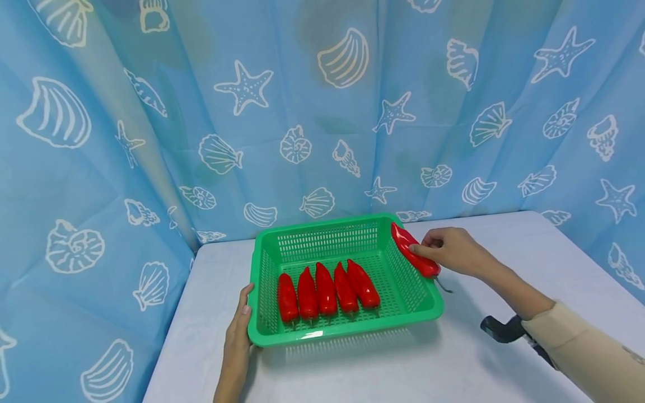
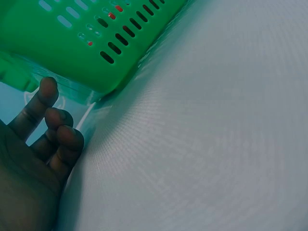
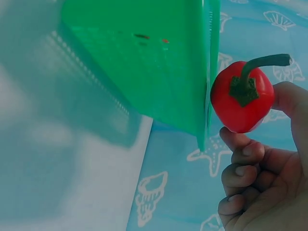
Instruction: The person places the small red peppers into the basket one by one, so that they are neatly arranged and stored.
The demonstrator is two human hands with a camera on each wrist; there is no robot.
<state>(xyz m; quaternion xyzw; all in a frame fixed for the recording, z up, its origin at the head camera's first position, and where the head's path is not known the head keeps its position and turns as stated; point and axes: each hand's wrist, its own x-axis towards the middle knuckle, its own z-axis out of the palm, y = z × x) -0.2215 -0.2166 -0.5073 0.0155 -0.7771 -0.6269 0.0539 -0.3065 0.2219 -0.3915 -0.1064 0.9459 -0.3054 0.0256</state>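
A green plastic basket (image 1: 353, 329) with slotted walls stands on the white table. Several red chili peppers (image 1: 326, 291) lie side by side on its floor, tips toward the far wall. My left hand (image 1: 238, 336) rests along the basket's left side, fingers against the outside near the rim. Over the basket's right rim my right hand (image 1: 456, 251) pinches another red chili pepper (image 1: 403, 242) between thumb and fingers. That pepper slants, its tip toward the far corner and its stem outside the basket. In the right wrist view, its green stem (image 3: 262, 61) points toward the camera.
A blue curtain (image 1: 282, 123) with white shells and starfish hangs behind and on both sides of the white table (image 1: 509, 246). Beneath the right sleeve (image 1: 579, 336) shows a black curved piece (image 1: 504, 330).
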